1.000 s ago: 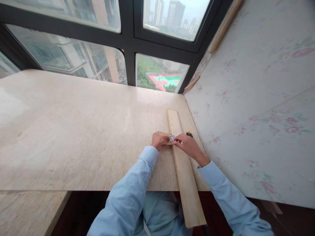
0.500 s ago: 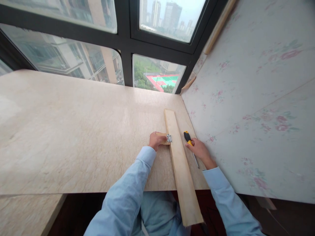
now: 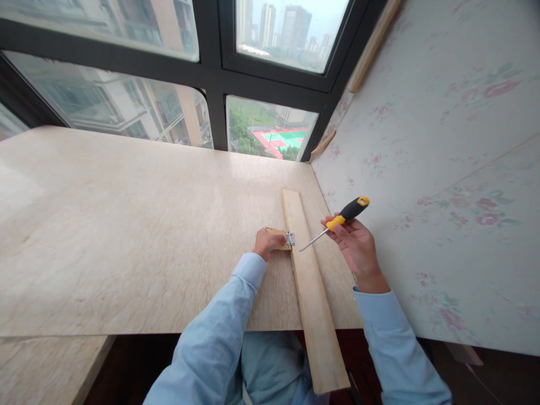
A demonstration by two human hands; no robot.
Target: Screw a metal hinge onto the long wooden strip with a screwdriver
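A long wooden board (image 3: 310, 287) lies on the stone sill, its near end jutting past the front edge. Against its left side sits a small wooden block (image 3: 282, 246), pinched in my left hand (image 3: 266, 243). A silver metal hinge (image 3: 290, 238) spans the joint between block and board. My right hand (image 3: 356, 247) grips a yellow and black screwdriver (image 3: 349, 212) near the front of its handle. The shaft slants down to the left, with its tip over the board just right of the hinge. I cannot tell whether the tip touches the wood.
The pale marble sill (image 3: 139, 236) stretches far to the left. A flowered papered wall (image 3: 447, 185) rises close by my right arm. Behind the sill stands a dark window frame (image 3: 215, 79). My lap (image 3: 272, 365) is below the front edge.
My right hand has lifted the screwdriver off the sill side and swung it round, so the shaft now points at the board near the hinge. The left hand stays in place.
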